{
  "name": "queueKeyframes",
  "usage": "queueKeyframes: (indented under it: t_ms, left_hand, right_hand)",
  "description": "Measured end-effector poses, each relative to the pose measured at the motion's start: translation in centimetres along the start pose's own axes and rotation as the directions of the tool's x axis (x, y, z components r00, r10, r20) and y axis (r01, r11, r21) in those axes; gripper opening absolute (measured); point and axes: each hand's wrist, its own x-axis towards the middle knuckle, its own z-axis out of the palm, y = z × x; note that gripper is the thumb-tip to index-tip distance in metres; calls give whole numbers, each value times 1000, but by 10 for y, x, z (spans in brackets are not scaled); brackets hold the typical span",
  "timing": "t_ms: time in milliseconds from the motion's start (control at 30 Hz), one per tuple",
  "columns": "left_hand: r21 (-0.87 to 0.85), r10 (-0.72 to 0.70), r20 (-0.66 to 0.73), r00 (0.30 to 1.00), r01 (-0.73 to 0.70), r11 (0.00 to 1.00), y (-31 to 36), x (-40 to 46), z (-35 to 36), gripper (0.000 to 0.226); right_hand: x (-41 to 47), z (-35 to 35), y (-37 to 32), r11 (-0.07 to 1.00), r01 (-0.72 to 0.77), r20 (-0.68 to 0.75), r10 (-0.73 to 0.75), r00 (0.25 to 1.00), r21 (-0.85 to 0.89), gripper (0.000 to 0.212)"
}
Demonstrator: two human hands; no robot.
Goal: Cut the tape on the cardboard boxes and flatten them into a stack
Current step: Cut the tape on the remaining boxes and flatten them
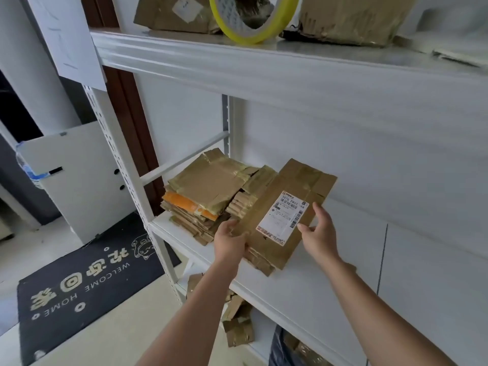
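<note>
A flattened cardboard box (287, 204) with a white shipping label lies tilted over the front of the middle shelf (303, 294). My left hand (231, 240) grips its near left edge, thumb on top. My right hand (318, 231) holds its right edge, thumb on the label's corner and fingers along the side. To the left sits a stack of flattened boxes (203, 196), tape-covered, with an orange one in it. More flattened pieces lie under the held box.
On the top shelf stand taped boxes (351, 17) and a yellow tape roll (250, 19). Cardboard scraps (237, 323) lie on the lower shelf. A dark welcome mat (79, 286) and a white cabinet (76, 180) are on the floor at left.
</note>
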Motion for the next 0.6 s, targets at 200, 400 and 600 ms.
queueKeyframes:
  t_ms: [200, 400, 600]
  left_hand:
    - [433, 168, 19, 986, -159, 887, 24, 68, 11, 46]
    - [803, 304, 411, 859, -499, 325, 16, 122, 24, 49]
    - [769, 13, 629, 777, -625, 131, 2, 158, 35, 60]
  right_hand:
    - [72, 45, -1, 992, -52, 98, 63, 993, -118, 70]
    - [98, 71, 22, 954, -95, 204, 157, 966, -284, 69]
    - [104, 81, 29, 745, 15, 105, 74, 992, -667, 50]
